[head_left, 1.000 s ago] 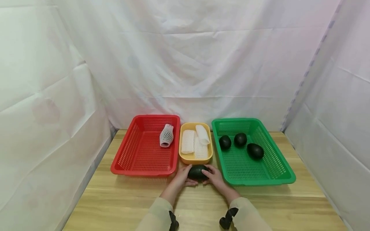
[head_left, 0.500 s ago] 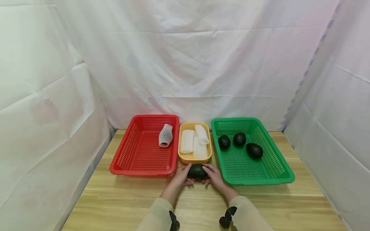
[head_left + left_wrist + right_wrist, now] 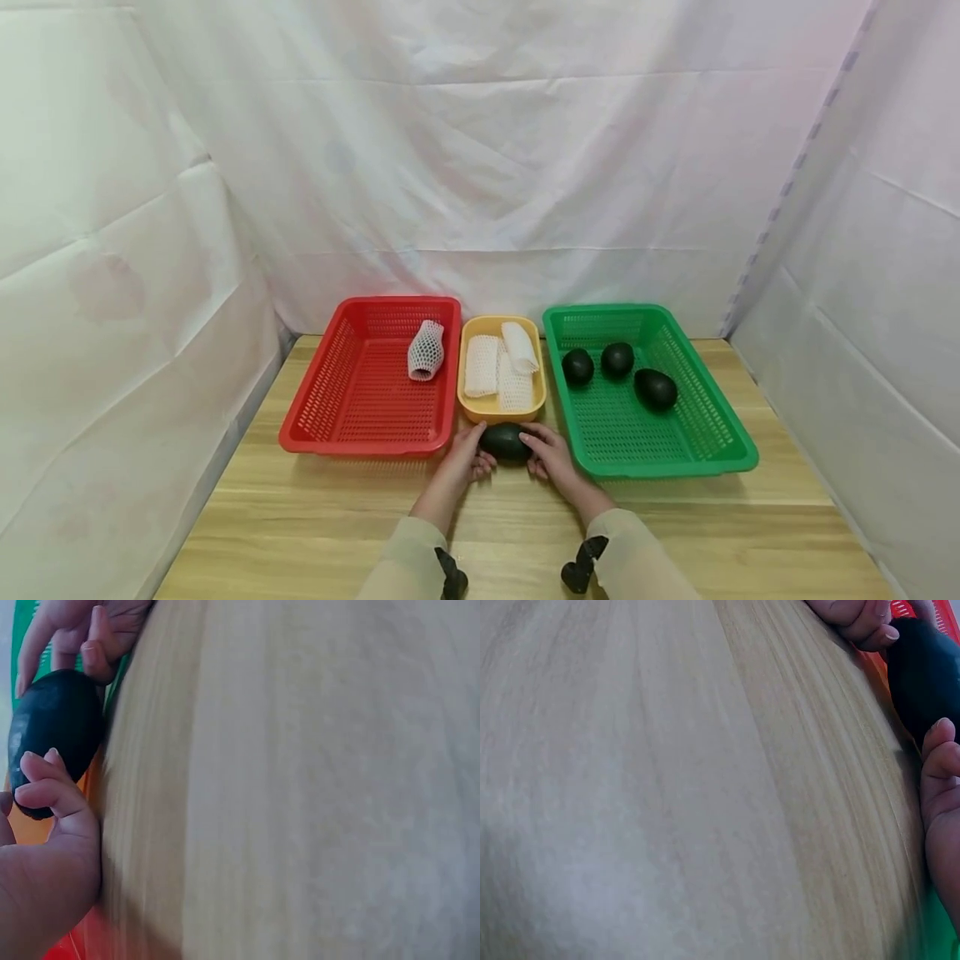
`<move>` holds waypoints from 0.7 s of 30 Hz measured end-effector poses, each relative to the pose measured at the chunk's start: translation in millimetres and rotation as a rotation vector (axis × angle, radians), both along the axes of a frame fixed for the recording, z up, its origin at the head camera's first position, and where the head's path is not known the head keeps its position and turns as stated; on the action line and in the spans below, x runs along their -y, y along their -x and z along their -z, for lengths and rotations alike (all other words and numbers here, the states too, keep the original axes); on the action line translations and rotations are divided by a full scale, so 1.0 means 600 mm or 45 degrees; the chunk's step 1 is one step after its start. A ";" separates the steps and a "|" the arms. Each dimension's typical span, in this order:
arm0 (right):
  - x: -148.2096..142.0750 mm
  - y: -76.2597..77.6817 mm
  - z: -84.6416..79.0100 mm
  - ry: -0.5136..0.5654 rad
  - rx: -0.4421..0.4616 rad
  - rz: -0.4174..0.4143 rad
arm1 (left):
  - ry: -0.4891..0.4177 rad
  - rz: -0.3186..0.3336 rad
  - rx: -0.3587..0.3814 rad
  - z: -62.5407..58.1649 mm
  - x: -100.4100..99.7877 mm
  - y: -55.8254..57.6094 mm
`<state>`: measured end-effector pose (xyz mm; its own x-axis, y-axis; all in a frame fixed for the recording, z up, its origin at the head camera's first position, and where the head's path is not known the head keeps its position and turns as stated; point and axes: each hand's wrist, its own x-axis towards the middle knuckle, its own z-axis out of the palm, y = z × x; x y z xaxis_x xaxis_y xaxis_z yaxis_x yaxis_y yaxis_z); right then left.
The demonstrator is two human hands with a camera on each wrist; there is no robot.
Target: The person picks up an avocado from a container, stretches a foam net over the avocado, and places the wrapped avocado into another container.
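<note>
Your hold on the avocado (image 3: 503, 442) has shifted slightly; left hand (image 3: 461, 457) and right hand (image 3: 553, 455) grip its ends, just in front of the yellow box (image 3: 499, 415). Likely steadying before wrapping — next probably calls for freeing one hand to fetch a net (image 3: 482, 366) from that box.

Four bare avocados (image 3: 505, 442), four nets (image 3: 482, 366), two baskets (image 3: 375, 408), one tub (image 3: 495, 416) show

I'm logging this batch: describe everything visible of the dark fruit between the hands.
The dark fruit is oval, unwrapped, greenish black and faintly shiny. It is held lengthwise between the left hand and the right hand, one at each end, on the near side of the yellow container. Whether it touches the table is unclear.
</note>
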<state>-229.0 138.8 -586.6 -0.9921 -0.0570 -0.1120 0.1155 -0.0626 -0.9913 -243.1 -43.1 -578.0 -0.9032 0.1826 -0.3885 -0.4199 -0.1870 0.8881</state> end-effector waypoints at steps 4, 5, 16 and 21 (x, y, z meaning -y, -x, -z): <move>0.000 0.003 0.008 0.011 -0.007 0.012 | -0.079 0.025 0.050 -0.001 0.008 0.002; 0.000 0.004 0.009 0.011 -0.016 0.013 | -0.089 0.033 0.063 -0.001 0.009 0.002; 0.002 0.002 0.012 0.039 -0.050 0.053 | 0.001 0.007 0.072 -0.010 0.010 -0.003; 0.003 0.001 0.013 0.069 -0.037 0.053 | 0.077 -0.009 0.102 -0.014 0.014 -0.005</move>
